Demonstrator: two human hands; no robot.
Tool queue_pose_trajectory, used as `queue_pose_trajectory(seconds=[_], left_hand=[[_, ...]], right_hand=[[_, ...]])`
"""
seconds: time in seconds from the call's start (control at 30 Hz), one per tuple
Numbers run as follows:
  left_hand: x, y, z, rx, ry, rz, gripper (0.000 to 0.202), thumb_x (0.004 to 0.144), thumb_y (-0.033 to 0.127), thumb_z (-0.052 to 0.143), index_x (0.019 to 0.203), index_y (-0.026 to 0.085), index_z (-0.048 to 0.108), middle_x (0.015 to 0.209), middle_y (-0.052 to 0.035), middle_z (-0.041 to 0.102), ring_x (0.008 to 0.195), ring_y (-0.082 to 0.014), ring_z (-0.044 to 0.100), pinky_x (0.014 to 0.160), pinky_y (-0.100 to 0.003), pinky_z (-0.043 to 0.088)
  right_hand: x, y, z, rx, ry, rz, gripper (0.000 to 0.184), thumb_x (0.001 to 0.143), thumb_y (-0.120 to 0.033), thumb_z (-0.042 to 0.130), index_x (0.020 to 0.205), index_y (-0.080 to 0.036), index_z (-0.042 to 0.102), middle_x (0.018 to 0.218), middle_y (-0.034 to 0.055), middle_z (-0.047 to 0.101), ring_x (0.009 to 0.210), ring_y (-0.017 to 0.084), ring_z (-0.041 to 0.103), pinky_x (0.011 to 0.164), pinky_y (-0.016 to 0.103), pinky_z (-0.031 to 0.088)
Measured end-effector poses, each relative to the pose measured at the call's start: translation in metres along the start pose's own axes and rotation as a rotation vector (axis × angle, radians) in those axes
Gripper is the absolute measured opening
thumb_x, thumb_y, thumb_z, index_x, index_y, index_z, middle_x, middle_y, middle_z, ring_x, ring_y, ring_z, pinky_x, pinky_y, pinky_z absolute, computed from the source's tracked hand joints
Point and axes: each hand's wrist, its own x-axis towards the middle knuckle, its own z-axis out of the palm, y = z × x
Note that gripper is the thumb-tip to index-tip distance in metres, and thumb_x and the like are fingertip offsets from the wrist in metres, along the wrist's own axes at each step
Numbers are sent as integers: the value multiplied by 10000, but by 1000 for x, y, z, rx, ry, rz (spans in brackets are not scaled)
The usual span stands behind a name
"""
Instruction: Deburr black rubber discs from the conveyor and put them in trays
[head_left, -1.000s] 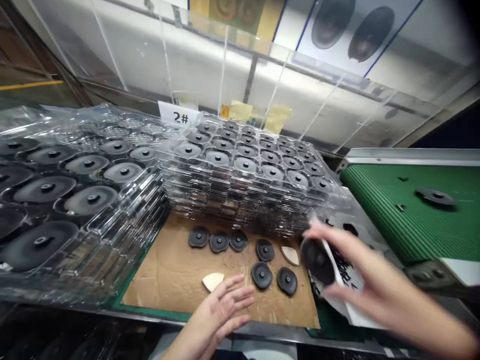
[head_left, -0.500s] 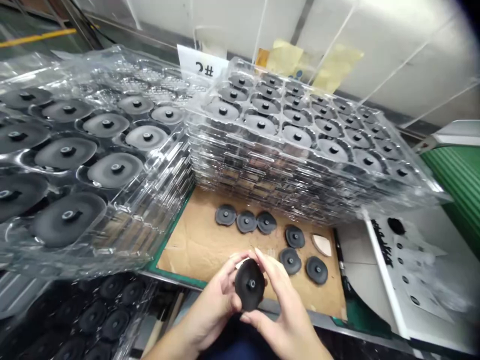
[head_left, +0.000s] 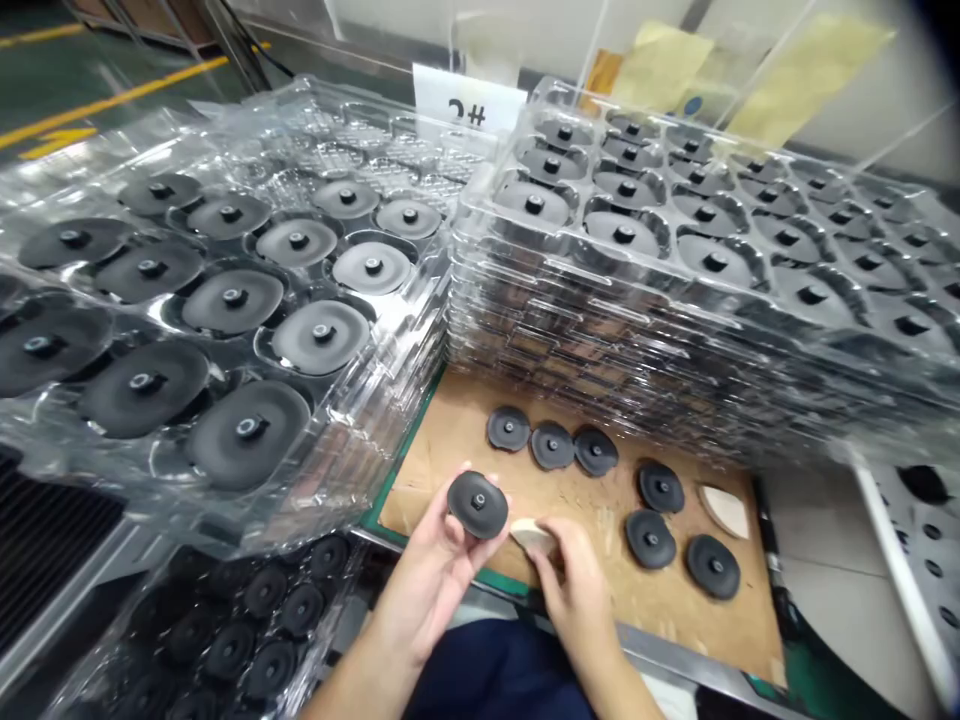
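Lining worktop (head_left: 690, 665), cardboard (head_left: 611, 510); floor (head_left: 45, 82) beyond

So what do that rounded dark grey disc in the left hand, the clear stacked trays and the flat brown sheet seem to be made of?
Rounded dark grey disc: seemingly matte plastic, perhaps rubber; its face is evenly dull.
Clear stacked trays: probably thin glossy plastic, transparent with bright highlights.
Flat brown sheet: likely cardboard, dull, tan and scuffed.

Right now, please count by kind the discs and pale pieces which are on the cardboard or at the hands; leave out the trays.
Discs: 7 (6 on the cardboard, 1 in the left hand)
Pale pieces: 2 (1 at the right hand's fingertips)
Total: 9
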Motion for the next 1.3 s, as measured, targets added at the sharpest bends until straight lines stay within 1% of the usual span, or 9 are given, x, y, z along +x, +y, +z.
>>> queue_pose_trajectory(seconds=[0.17,0.23,0.4,0.53,0.7,0.87,1.0,1.17,1.3], left_hand=[[-2,1,1,7,0,35,608,685,358,765,1257,313,560,1295,-73,615,1192,-241,569,1037,-360,429],[-4,0,6,31,10,34,584,703,333,757,1253,299,564,1283,-73,623,1195,-233,565,1037,-342,426],[-10,-3,24,103,-32,-37,680,539,362,853,1173,259,631,1177,-83,678,1099,-261,618,919,-304,504],[-18,-6,38,151,-10,-112,544,492,223,884,1007,261,712,1006,-36,732,883,-183,680,723,-209,536],[-27,-13,56,205,-158,-118,412,505,212,878,897,206,752,752,-12,734,702,-121,670,695,-164,512],[-29,-20,69,221,-126,-106,611,395,239,911,979,261,735,970,-36,751,826,-170,690,770,-215,527],[-29,-30,79,265,-159,-136,471,470,238,889,920,237,751,881,-32,757,812,-155,690,760,-195,515],[-26,-33,82,281,-174,-167,625,392,159,908,984,253,734,979,-36,760,897,-170,691,798,-198,522],[-27,-45,89,312,-176,-207,562,460,97,872,988,229,731,964,-11,749,876,-148,686,776,-190,521]], right_hand=[[28,-18,-24,9,-79,-101,192,870,-216,525,973,-237,686,702,23,641,649,180,562,622,306,447],[43,-37,-40,19,-49,-94,197,883,-236,533,1031,-237,662,784,29,667,704,181,578,671,315,457],[53,-98,-72,195,63,-210,307,917,-187,456,1211,-212,542,1034,67,669,913,190,600,805,323,474],[49,-118,-91,246,-132,-249,224,891,-141,481,1067,-201,605,901,36,693,798,161,628,722,270,492],[41,-112,-103,144,143,-294,244,906,-126,429,1092,-114,586,889,97,686,765,198,602,709,334,462],[25,-103,-112,258,40,-325,241,864,-76,467,1059,-142,591,845,50,682,706,151,590,643,267,451],[22,-95,-120,192,182,-282,236,894,-104,446,1087,-100,582,901,92,681,776,190,593,717,328,442],[-6,-75,-139,211,32,-265,247,875,-75,465,1087,-128,581,840,46,663,706,147,565,666,279,412],[-4,-65,-155,-23,169,-197,231,922,-102,442,1074,-113,616,812,56,658,729,166,546,679,312,349]])
